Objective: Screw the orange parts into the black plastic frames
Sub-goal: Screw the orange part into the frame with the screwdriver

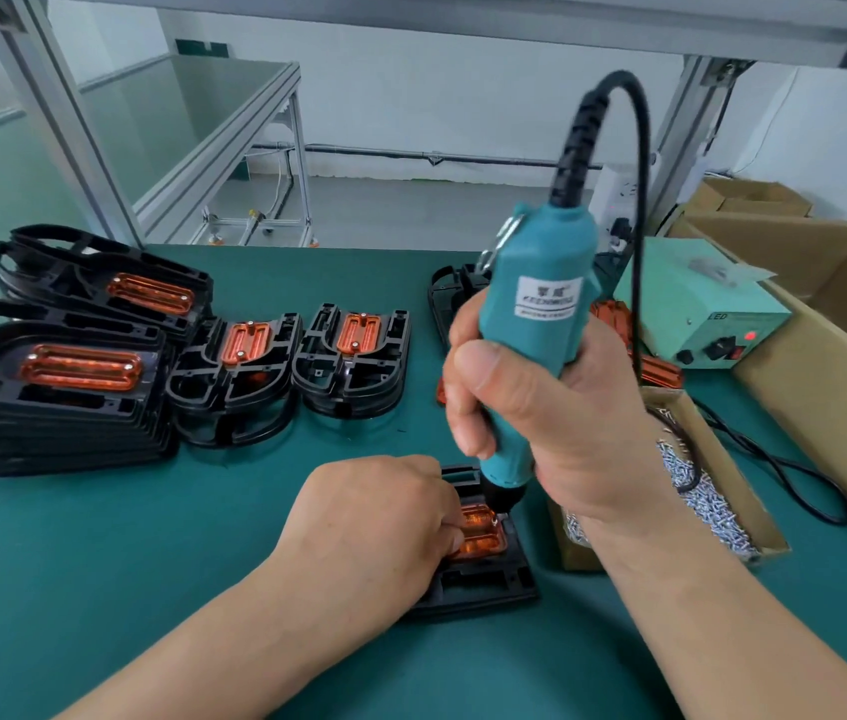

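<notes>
A black plastic frame lies on the green mat near the front, with an orange part seated in it. My left hand rests on the frame with fingers curled at the orange part's left edge. My right hand grips a teal electric screwdriver held upright. Its black tip sits at the far end of the orange part. The screw under the tip is hidden.
Stacks of black frames with orange parts fill the left and middle. A cardboard tray of screws lies at the right. Behind it stand a green power box, loose orange parts and a big carton.
</notes>
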### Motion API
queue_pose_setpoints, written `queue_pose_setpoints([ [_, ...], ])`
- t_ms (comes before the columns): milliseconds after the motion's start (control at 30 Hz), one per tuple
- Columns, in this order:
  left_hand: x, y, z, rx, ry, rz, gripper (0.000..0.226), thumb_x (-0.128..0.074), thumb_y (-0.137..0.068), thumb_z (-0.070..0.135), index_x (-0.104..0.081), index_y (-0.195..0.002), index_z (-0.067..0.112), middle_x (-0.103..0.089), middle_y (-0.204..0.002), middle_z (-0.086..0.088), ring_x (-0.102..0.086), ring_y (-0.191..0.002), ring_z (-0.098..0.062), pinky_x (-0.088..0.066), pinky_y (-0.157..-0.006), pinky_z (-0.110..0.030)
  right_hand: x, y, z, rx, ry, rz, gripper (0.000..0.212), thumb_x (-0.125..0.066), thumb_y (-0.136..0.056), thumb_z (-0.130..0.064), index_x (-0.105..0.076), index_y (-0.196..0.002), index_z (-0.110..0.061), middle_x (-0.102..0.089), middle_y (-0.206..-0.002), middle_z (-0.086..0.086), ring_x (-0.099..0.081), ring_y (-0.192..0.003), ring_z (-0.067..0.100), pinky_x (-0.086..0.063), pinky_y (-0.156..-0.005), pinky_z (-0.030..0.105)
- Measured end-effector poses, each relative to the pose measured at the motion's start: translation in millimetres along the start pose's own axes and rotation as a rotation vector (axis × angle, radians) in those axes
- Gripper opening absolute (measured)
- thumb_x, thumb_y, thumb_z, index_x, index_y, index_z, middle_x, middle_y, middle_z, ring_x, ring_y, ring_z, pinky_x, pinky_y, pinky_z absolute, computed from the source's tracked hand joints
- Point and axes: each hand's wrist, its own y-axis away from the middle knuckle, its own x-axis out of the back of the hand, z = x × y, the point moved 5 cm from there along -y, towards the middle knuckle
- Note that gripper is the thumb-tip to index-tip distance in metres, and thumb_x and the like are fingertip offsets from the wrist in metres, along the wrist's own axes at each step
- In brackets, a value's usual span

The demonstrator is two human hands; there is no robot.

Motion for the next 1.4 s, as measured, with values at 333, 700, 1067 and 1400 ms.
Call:
queue_pose_setpoints([
  [333, -1.8, -0.6, -1.3, -0.01, 0.024, 0.005, 0.024, -0.051, -0.099, 0.053, -0.068, -0.109, 0.04, -0.057, -0.096, 0.013, -0.06, -0.087, -0.008, -0.052, -0.07, -0.032, 12.5, 4.9, -4.6, -0.006, -0.035, 0.081, 0.01, -0.065, -0.097, -0.015, -0.059, -0.089, -0.016, -0.058, -0.067, 0.015, -0.052, -0.047, 0.028, -0.046, -0.053, 0.03],
  [700, 1.3, -0.4, -0.3, -0.029, 0.037, 0.016, 0.024, -0.051, -0.1, 0.051, -0.067, -0.11, 0.036, -0.058, -0.098, 0.012, -0.06, -0.092, -0.009, -0.053, -0.075, -0.035, 16.7, -3.8, -34.9, 0.174, -0.143, 0.187, 0.014, -0.067, -0.1, -0.025, -0.061, -0.101, -0.012, -0.065, -0.077, 0.006, -0.059, -0.05, 0.022, -0.044, -0.049, 0.026],
  [1067, 17.4, -1.2, -51.0, 0.252, 1.339, 0.121, 0.039, -0.048, -0.108, 0.01, -0.075, -0.117, 0.037, -0.076, -0.107, 0.003, -0.065, -0.088, -0.009, -0.054, -0.079, -0.022, 83.5, 19.6, 4.0, 0.093, -0.47, 0.724, 0.019, -0.052, -0.11, -0.03, -0.058, -0.096, -0.019, -0.056, -0.084, -0.002, -0.05, -0.064, 0.011, -0.043, -0.058, 0.022],
  [1400, 5.1, -6.2, -33.5, 0.295, 2.003, -0.154, 0.029, -0.065, -0.09, -0.006, -0.069, -0.119, -0.006, -0.07, -0.126, -0.027, -0.071, -0.117, -0.033, -0.061, -0.082, -0.026, 89.6, 22.7, 9.6, 0.068, -0.528, 0.776, 0.015, -0.057, -0.107, -0.029, -0.057, -0.096, -0.018, -0.057, -0.085, -0.002, -0.051, -0.065, 0.011, -0.045, -0.059, 0.022],
])
